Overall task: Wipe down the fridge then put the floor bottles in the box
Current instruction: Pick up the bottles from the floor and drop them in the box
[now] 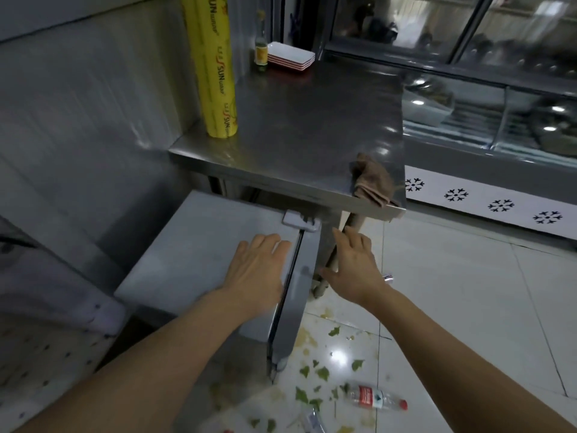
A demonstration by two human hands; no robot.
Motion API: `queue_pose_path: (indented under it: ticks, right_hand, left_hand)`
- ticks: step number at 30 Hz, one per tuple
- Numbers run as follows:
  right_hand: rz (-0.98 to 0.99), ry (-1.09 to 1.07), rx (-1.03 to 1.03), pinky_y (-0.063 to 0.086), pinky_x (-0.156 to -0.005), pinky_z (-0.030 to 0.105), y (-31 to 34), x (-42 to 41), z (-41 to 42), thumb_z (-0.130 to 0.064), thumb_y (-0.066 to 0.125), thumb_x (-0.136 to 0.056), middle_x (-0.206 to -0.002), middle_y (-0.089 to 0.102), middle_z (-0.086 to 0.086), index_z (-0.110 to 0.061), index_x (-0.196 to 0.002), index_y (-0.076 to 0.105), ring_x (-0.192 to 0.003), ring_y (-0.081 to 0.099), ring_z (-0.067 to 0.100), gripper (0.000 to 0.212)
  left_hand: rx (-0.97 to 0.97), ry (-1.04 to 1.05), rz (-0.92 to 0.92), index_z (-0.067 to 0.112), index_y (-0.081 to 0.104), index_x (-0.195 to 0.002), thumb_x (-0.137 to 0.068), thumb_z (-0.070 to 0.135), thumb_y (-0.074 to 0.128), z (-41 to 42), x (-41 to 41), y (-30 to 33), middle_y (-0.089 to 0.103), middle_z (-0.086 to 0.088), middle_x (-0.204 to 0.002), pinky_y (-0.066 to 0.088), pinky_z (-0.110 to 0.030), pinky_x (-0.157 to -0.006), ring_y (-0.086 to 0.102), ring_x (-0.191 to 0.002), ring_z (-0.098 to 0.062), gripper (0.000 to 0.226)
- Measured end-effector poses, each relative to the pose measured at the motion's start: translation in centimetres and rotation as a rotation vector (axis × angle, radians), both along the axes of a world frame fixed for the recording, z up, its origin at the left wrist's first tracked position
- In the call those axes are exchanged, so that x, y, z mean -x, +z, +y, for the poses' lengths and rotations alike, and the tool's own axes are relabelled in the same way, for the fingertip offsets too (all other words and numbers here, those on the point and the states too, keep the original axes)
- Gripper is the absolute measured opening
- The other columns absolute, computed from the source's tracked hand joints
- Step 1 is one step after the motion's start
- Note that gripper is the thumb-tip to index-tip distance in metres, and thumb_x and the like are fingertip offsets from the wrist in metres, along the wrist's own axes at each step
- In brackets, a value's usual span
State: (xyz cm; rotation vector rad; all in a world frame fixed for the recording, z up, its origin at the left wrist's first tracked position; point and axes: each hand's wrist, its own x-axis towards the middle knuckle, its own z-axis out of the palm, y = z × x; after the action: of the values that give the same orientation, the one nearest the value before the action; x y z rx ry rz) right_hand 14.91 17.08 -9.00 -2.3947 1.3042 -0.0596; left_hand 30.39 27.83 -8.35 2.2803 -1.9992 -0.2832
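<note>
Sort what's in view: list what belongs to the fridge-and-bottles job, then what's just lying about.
Job: brown cloth, fridge lid, plastic bottle on the floor.
Lying about: yellow wrap roll, stacked dishes, glass bottle, leaf scraps.

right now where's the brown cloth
The brown cloth lies on the front right corner of the steel table, partly hanging over the edge, above the right hand.

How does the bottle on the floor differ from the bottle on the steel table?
The floor bottle lies on its side among green scraps; the table bottle stands upright beside stacked white dishes. The floor bottle is clear with a red label and red cap; the table bottle carries a yellow label. The floor one sits near the person, the other at the table's far end. Neither is being touched.
</note>
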Motion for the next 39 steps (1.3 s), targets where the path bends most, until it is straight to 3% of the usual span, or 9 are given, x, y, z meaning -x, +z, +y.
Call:
queue_pose_path:
  ticks: [8, 20, 25, 32, 39]
  right_hand:
    - [0.07, 0.135, -0.064, 0.023, -0.115, 0.039, -2.4, 2.5, 13.3, -0.031, 0.061, -0.089, -0.155, 0.017, 0.008, -0.015, -0.148, 0.022, -0.141, 0.015, 0.028, 0.073]
    - [0.261, 0.296, -0.243, 0.027, -0.112, 0.04, -15.1, 6.7, 25.7, -0.033, 0.058, -0.089, -0.158, 0.012, 0.008, -0.017, -0.147, 0.026, -0.142, 0.014, 0.028, 0.069]
    - [0.335, 0.362, -0.312, 0.021, -0.116, 0.041, -22.3, 8.7, 27.0, -0.035, 0.055, -0.091, -0.158, 0.012, 0.008, -0.018, -0.147, 0.025, -0.143, 0.011, 0.028, 0.067]
    - [0.39, 0.387, -0.366, 0.022, -0.114, 0.038, -35.5, 11.8, 28.1, -0.032, 0.057, -0.09, -0.155, 0.017, 0.011, -0.015, -0.147, 0.024, -0.143, 0.013, 0.029, 0.068]
    - [0.447, 0.358, -0.323, 0.023, -0.113, 0.036, -50.6, 14.7, 28.0, -0.032, 0.057, -0.09, -0.15, 0.028, 0.012, -0.009, -0.147, 0.021, -0.139, 0.024, 0.027, 0.072]
  left_hand:
    - [-0.004, 0.059, 0.036, 0.017, 0.033, -0.138, -0.083, 0.023, 0.058, 12.6, 1.9, -2.6, 0.034, -0.001, -0.143, 0.029, -0.036, -0.101, 0.032, -0.127, -0.022, 0.06]
    - [-0.24, 0.235, 0.096, 0.02, 0.035, -0.136, -0.082, 0.023, 0.056, 27.3, 5.8, -14.3, 0.039, 0.001, -0.14, 0.029, -0.032, -0.102, 0.035, -0.127, -0.019, 0.058]
    - [-0.323, 0.347, 0.146, 0.022, 0.03, -0.14, -0.086, 0.027, 0.054, 30.2, 8.7, -22.1, 0.035, 0.001, -0.144, 0.025, -0.034, -0.105, 0.032, -0.129, -0.019, 0.06]
    - [-0.395, 0.531, 0.175, 0.022, 0.036, -0.134, -0.082, 0.029, 0.061, 33.1, 12.7, -35.7, 0.051, 0.0, -0.129, 0.036, -0.037, -0.096, 0.047, -0.115, -0.021, 0.058]
    - [-0.513, 0.648, 0.173, 0.016, 0.034, -0.134, -0.083, 0.042, 0.061, 35.3, 13.1, -51.9, 0.055, -0.008, -0.122, 0.043, -0.04, -0.091, 0.054, -0.108, -0.025, 0.063]
